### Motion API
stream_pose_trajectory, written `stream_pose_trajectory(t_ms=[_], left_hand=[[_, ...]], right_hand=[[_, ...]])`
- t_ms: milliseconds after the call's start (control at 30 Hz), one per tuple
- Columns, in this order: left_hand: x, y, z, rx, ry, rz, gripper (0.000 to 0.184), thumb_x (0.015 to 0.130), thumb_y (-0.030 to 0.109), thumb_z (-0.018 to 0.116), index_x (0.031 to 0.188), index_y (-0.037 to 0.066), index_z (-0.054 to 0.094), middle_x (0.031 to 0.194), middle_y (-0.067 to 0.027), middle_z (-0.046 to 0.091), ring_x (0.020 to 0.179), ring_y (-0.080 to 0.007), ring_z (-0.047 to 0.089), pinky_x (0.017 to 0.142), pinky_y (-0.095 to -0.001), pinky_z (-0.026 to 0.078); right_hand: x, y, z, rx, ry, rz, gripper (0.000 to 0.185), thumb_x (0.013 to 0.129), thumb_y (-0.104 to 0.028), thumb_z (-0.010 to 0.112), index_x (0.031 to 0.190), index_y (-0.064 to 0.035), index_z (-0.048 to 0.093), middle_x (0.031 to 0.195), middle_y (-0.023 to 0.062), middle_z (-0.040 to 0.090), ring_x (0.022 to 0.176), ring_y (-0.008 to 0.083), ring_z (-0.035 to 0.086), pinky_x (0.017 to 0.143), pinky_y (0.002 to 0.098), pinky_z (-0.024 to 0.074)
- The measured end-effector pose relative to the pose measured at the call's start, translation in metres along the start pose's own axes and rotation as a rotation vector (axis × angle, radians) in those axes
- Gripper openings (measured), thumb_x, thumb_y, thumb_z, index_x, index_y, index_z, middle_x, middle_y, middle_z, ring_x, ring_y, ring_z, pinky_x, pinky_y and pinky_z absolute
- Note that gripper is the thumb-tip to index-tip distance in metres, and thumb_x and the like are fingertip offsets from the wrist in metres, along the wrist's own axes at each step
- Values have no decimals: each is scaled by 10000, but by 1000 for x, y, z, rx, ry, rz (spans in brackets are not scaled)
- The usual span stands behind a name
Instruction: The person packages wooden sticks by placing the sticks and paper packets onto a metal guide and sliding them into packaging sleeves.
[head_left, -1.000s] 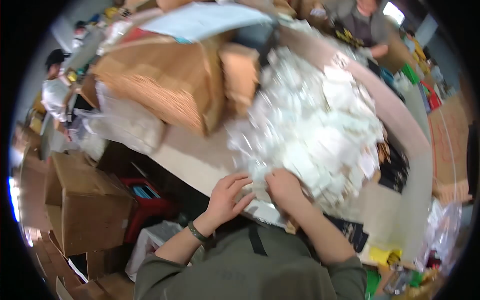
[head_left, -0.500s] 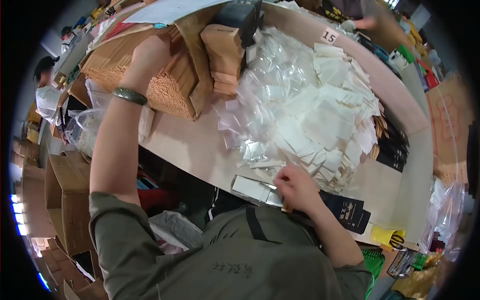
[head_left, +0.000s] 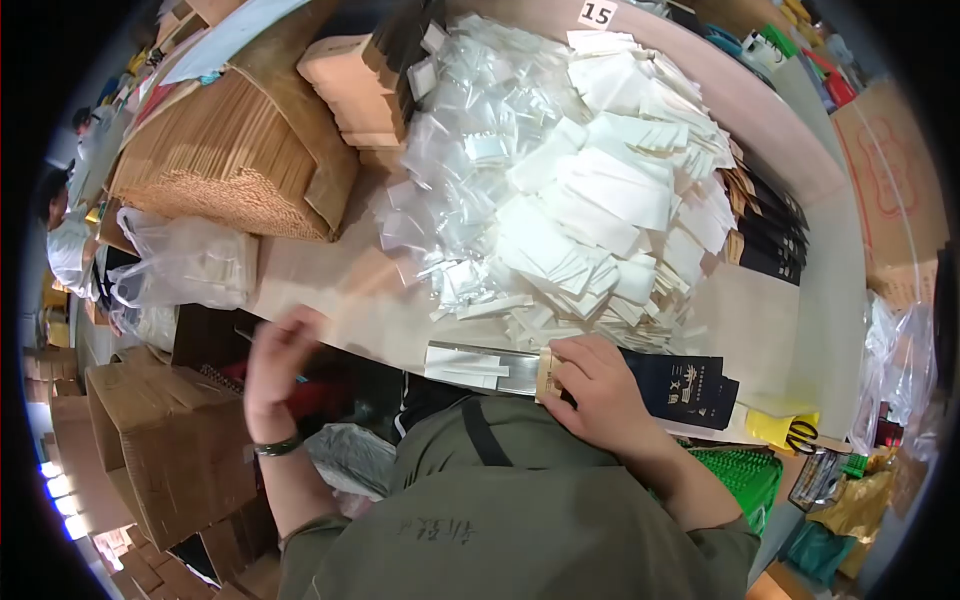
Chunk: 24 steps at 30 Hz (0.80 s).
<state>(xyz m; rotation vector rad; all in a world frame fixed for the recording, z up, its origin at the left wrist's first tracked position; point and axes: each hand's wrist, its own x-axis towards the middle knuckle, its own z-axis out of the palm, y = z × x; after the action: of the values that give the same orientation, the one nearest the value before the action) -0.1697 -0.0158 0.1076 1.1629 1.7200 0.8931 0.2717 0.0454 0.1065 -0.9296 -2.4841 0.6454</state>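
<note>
My right hand is closed over a black paper packet with pale lettering at the table's front edge. Its fingers press on the packet's brown end. Left of that end lies a shiny flat tray or sleeve with white strips on it; where it meets the packet is hidden by my fingers. My left hand hangs over the table edge near the bundle of brown paper pieces. Motion smears its fingers, so what they hold, if anything, is unclear.
A heap of white paper packets and clear plastic bags covers the table's middle. Black packets lie at right, scissors by a yellow item at the front right corner. Cardboard boxes stand at left.
My left hand has come away from the brown paper bundle, down toward me. My right hand stays at the black packet, its fingers now flatter over the brown end. The view has shifted.
</note>
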Motion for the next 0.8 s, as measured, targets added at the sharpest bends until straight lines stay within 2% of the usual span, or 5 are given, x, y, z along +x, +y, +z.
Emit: stream_pose_trajectory(t_ms=[233,333,533,667,800], left_hand=[[16,-36,96,1,-321,70,93,895,-26,729,984,-23,705,867,-73,737,856,-127,705,823,-322,590],[10,18,177,162,-323,417,120,871,83,767,956,42,693,910,-142,670,847,-334,668,746,-402,541],[10,4,191,55,79,231,139,926,-21,721,1062,2,708,1050,-73,696,919,-160,738,789,-288,605],[-2,32,216,-128,-255,83,226,985,3,666,1209,-29,674,1224,-119,699,1028,-155,707,882,-304,583],[-20,75,188,111,-333,389,743,881,224,821,1484,6,446,1299,-215,624,1110,-303,663,1003,-404,519]], right_hand=[[-5,8,1,-83,-129,-50,430,701,-129,859,1042,-10,625,1397,241,567,1280,407,540,1058,508,457],[1,4,21,-26,-100,-42,440,700,-135,858,1052,-12,623,1390,248,563,1285,405,535,1065,496,457],[6,-6,16,-181,-64,64,465,702,-124,834,1088,-2,604,1356,260,567,1247,390,552,1054,466,466],[12,-4,31,-122,-47,7,450,710,-129,805,1097,-9,608,1254,230,591,1176,388,574,1015,471,479],[10,1,12,-96,-12,-6,437,727,-143,790,1124,-62,626,1190,189,596,1099,369,599,944,462,498]])
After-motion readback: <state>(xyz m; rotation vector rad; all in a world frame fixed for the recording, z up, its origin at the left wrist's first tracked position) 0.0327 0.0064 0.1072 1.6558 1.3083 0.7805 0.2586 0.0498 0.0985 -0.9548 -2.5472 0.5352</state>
